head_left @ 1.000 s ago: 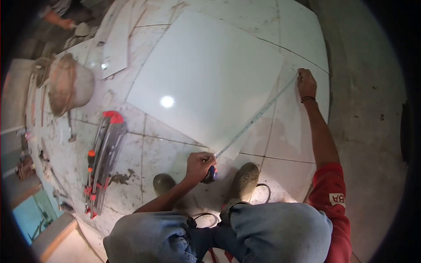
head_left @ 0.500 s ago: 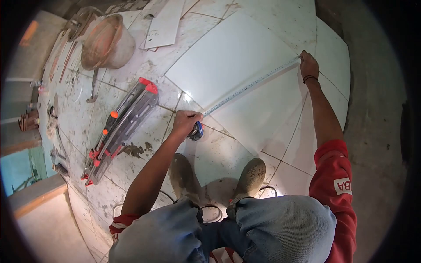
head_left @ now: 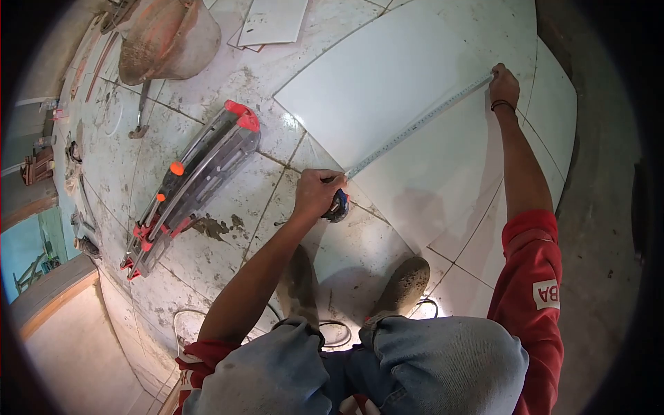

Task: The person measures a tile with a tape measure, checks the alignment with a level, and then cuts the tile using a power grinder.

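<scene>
A blue-and-black tape measure (head_left: 338,206) is in my left hand (head_left: 318,194), whose fingers are closed at its top near the corner of a large white tile (head_left: 387,76). From there the pulled-out blade (head_left: 420,124) runs diagonally along the tile's near edge. At the far end, my right hand (head_left: 504,87) pinches the blade's tip by the tile's other corner. Under the blade's near side lies another pale tile surface (head_left: 443,173).
To the left lies a red-and-grey tile cutter (head_left: 194,187) with orange knobs. Beyond it are a dirty bucket (head_left: 169,41), a hammer-like tool (head_left: 141,114) and white tile pieces (head_left: 273,21). A dark cable (head_left: 337,335) loops behind my boots (head_left: 402,287).
The camera view has shifted, so the floor things sit further right or higher in the picture. Both hands still hold the tape stretched along the same tile edge.
</scene>
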